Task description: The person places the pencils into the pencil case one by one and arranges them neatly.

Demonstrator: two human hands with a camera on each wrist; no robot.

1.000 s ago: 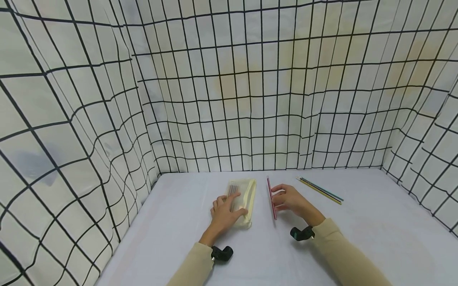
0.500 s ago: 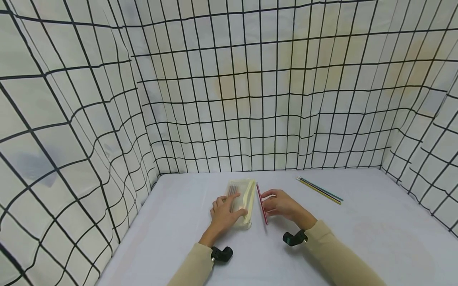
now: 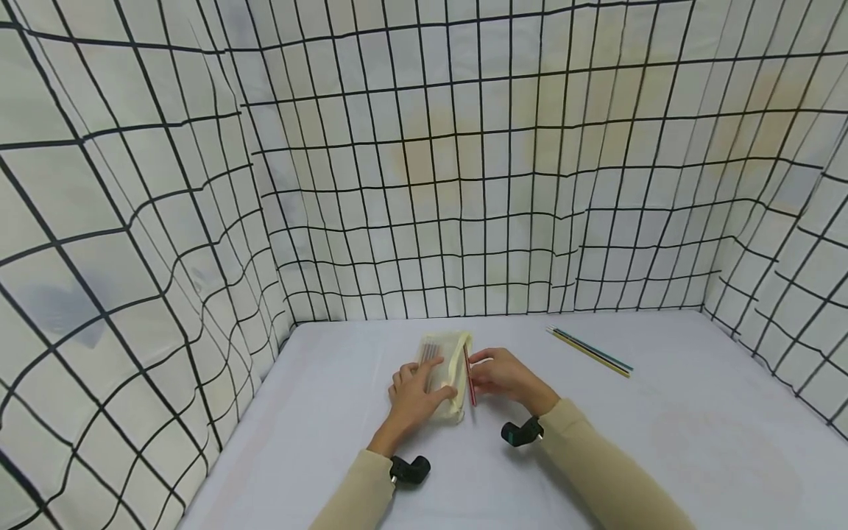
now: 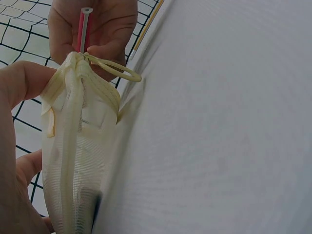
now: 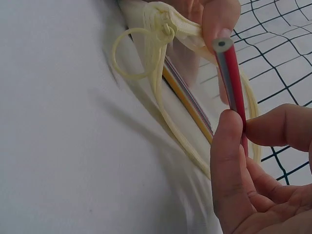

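Note:
A pale yellow, see-through zip pouch lies on the table with pencils inside, its zip side partly open in the right wrist view. My left hand lies over the pouch and grips it, thumb at the zip edge. With thumb and fingers, my right hand pinches a red pencil with a silvery stripe. That pencil stands along the pouch's right edge in the head view, its flat end toward the wrist cameras. In the right wrist view a yellow pencil shows within the opening.
To the right on the white table lie a yellow pencil and a teal-and-dark pencil pair. A yellow ring pull hangs at the zip's end. Black-grid white cloth walls the back and sides.
My right hand has moved left with the red pencil, bringing it from beside the pouch to the pouch's open edge. The left hand has stayed on the pouch.

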